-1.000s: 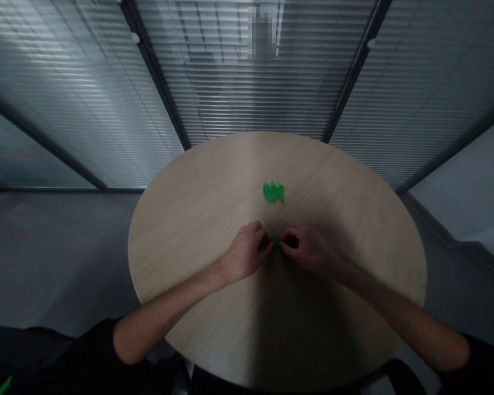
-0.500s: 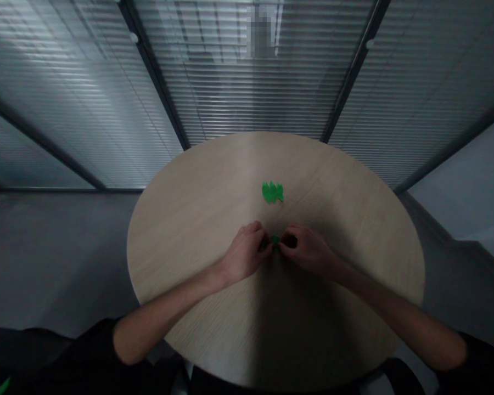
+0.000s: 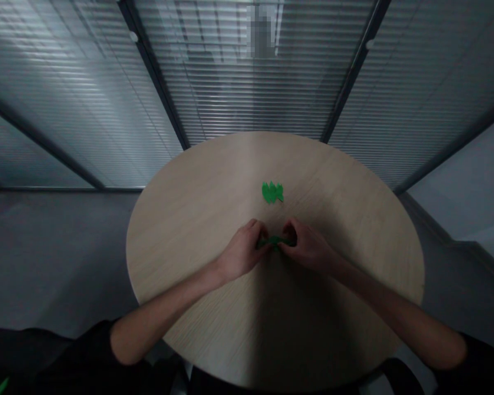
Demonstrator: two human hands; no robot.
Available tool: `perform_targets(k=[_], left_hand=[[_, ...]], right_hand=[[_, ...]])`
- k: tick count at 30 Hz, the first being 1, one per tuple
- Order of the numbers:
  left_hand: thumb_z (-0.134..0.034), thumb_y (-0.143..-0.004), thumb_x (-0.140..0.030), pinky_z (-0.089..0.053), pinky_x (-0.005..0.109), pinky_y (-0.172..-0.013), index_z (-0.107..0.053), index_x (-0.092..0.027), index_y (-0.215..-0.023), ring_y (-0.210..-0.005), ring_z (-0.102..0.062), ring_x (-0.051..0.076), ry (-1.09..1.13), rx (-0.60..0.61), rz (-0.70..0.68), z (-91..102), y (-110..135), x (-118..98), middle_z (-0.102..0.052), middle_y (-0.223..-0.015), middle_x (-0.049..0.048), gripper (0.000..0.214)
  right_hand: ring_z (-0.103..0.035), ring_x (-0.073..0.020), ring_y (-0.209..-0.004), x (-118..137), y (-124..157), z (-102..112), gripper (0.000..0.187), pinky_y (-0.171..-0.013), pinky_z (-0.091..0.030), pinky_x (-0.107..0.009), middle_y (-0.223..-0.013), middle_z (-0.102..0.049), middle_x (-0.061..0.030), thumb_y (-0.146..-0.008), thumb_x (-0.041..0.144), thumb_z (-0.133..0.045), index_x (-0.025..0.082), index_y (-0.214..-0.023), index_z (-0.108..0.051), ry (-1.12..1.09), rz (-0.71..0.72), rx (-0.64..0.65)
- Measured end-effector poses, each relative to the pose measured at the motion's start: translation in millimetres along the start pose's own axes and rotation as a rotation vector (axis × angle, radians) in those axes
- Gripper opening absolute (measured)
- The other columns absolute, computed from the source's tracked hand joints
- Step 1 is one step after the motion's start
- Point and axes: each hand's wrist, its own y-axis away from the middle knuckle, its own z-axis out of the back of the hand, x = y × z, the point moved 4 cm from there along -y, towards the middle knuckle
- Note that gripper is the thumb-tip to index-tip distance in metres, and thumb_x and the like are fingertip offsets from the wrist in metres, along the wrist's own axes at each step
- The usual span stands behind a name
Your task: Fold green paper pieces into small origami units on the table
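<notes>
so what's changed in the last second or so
The green piece between the left hand and the right hand has spread out sideways: a small blob before, now a long strip reaching into both hands. Neither hand let go, and both barely moved. The cluster of green leaf-shaped pieces on the round wooden table stayed where it was.

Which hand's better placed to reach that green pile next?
Probably the right hand, narrowly: its fingers sit slightly nearer the green pile, though it shares the green strip with the left hand.
</notes>
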Motion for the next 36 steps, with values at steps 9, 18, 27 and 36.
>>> perform_targets(k=[9, 18, 27, 36], left_hand=[[-0.065, -0.093, -0.026, -0.045, 0.029, -0.066, -0.063, -0.019, -0.104, -0.077, -0.056, 0.017, -0.005, 0.003, -0.035, -2.1, -4.9, -0.4, -0.057, -0.097, 0.0040, 0.013], [-0.067, -0.091, -0.024, -0.047, 0.032, -0.070, -0.065, -0.018, -0.100, -0.082, -0.057, 0.020, -0.134, 0.018, -0.059, -5.4, -4.2, -0.6, -0.058, -0.095, 0.0049, 0.011], [-0.063, -0.093, -0.025, -0.049, 0.034, -0.076, -0.064, -0.018, -0.102, -0.088, -0.057, 0.021, -0.068, 0.050, -0.134, -1.6, -0.7, -1.1, -0.058, -0.098, 0.0065, 0.011], [-0.060, -0.096, -0.024, -0.051, 0.033, -0.077, -0.060, -0.018, -0.114, -0.089, -0.058, 0.020, -0.014, 0.088, -0.131, 4.8, 1.1, -1.2, -0.056, -0.105, 0.0078, 0.020]], right_hand=[[-0.062, -0.0210, -0.078, 0.2, -3.4, -1.6, 0.027, -0.068, -0.040, -0.031, -0.088, -0.067, -0.0037, -0.080, 0.033, -0.071, 0.021, -0.096, -0.052, -0.007, -0.010, 0.031], [-0.061, -0.0192, -0.075, -2.7, -6.2, -1.5, 0.024, -0.066, -0.040, -0.030, -0.084, -0.066, -0.0019, -0.077, 0.026, -0.070, 0.021, -0.094, -0.054, -0.016, 0.014, 0.038], [-0.059, -0.0167, -0.072, -10.1, -13.3, 1.6, 0.026, -0.065, -0.043, -0.028, -0.082, -0.065, -0.0010, -0.072, 0.018, -0.070, 0.020, -0.094, -0.056, -0.136, 0.039, 0.106], [-0.061, -0.0167, -0.075, -4.6, -7.4, 5.2, 0.010, -0.068, -0.045, -0.028, -0.087, -0.066, -0.0030, -0.079, 0.018, -0.068, 0.018, -0.090, -0.068, -0.082, 0.159, 0.112]])
